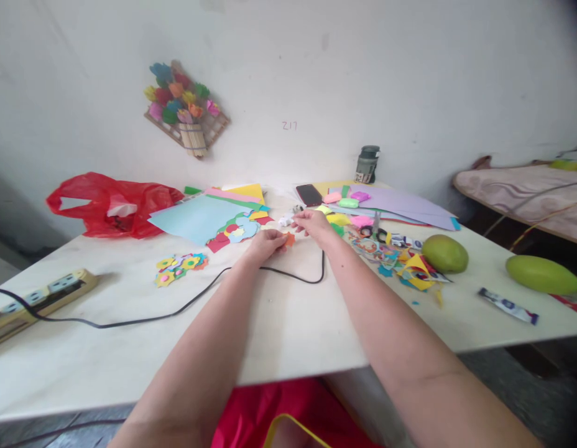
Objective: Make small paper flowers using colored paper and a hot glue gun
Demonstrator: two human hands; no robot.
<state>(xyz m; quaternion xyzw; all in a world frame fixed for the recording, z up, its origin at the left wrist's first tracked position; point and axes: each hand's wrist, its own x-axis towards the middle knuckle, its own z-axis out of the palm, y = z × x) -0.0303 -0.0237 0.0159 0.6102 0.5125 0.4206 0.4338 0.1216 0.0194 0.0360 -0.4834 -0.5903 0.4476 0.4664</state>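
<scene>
My left hand (268,242) is over the middle of the table, its fingers pinched on a small orange paper cutout (289,239), which looks like a flower. Just right of it and slightly farther away, my right hand (313,225) has thumb and fingers drawn together; whatever they hold is too small to make out. A small white lump (285,221) lies by the right fingertips. Left of my hands is a cluster of layered paper flowers (180,269) with coloured centres. Cut paper shapes (235,230) in red, blue and green lie beyond my left hand.
A black cable (176,314) runs from the power strip (46,298) across the table below my hands. To the right are scissors (375,230), paper scraps (416,270), green mangoes (444,253) and a glue tube (507,305). Behind stand a phone (309,195) and a red bag (114,205).
</scene>
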